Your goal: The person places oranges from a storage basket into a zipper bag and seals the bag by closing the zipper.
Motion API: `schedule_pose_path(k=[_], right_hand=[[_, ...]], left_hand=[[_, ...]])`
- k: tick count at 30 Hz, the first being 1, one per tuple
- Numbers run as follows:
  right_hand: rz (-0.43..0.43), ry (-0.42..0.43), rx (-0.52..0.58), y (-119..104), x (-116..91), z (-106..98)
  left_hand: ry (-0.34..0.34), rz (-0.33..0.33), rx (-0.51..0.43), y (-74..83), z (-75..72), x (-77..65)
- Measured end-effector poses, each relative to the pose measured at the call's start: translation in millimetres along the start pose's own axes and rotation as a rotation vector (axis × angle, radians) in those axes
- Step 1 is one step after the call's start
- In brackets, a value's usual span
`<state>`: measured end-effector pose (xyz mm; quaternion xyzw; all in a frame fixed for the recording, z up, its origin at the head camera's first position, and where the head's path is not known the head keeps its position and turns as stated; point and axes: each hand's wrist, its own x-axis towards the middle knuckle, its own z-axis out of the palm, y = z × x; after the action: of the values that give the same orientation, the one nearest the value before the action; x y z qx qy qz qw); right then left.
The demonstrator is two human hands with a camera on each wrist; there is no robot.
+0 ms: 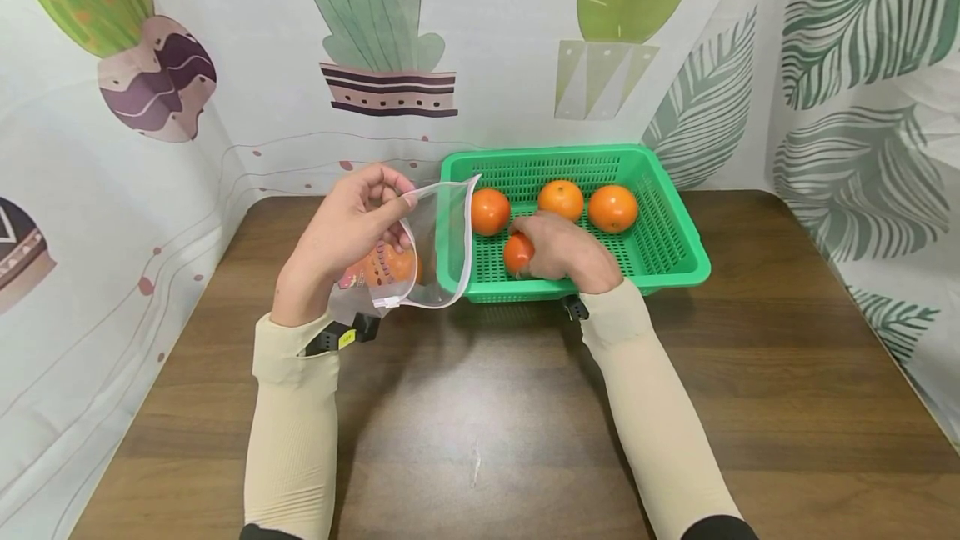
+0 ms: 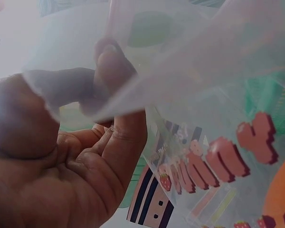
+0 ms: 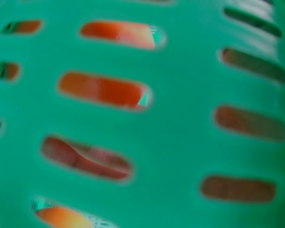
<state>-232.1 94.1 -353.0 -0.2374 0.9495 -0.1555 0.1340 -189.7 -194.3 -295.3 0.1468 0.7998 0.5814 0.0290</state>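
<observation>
Nearest the camera, the bare brown desk spreads out, and two cream sleeves, left and right, reach in over it. Up the left side, the left hand has its thumb and fingers pinched on the edge of a clear zip bag, its white slider hanging low at the near corner. There's orange fruit inside, at the bag's left; how many pieces, I can't tell.

To the right, the right hand has its fingers curled round a held fruit, down inside the green basket. Behind it sit three more: left fruit, middle fruit, right fruit. Farthest back, the wall cloth shows printed cacti and leaves.

Over to the left wrist view, and here's what the head view barely gives: chunky pink lettering on the bag. The right wrist view is all green basket wall, orange and skin glimpsed through its slots.

The bag's mouth faces right, overlapping the basket's left end in the head view; touching or not, I can't say. Its body runs leftward, partly behind the hand. The basket's long axis lies left to right; the held fruit is round.
</observation>
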Motion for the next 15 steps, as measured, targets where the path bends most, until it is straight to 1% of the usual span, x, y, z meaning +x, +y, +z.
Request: schedule_pose_path(k=[8, 15], right_hand=[[-0.013, 0.017, -0.002, 0.5, 0.6, 0.3], [-0.005, 0.01, 0.01, -0.8, 0.3, 0.0]], left_hand=[[-0.003, -0.003, 0.009, 0.1, -0.3, 0.5], [-0.002, -0.009, 0.011, 0.6, 0.2, 0.1]])
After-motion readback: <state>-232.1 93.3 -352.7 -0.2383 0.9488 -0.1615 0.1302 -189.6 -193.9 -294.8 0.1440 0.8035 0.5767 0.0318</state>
